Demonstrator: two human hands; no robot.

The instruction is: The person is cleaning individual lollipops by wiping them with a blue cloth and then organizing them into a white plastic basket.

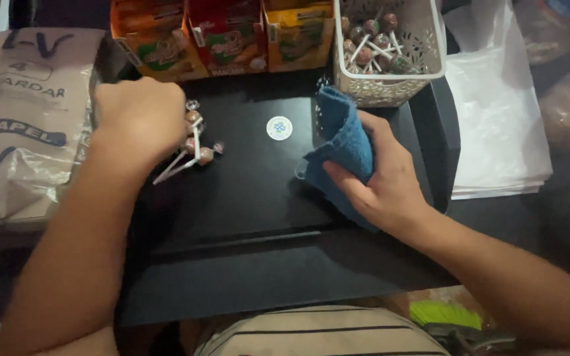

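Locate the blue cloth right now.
In the head view the blue cloth sits right of centre on the black surface, gripped by the right hand, just below the white basket of lollipops.

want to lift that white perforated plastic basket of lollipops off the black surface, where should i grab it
Judging by its pose, grip the white perforated plastic basket by its open top rim, coming from above on the right side. It stands upright, the blue cloth in the right hand crowds its left front.
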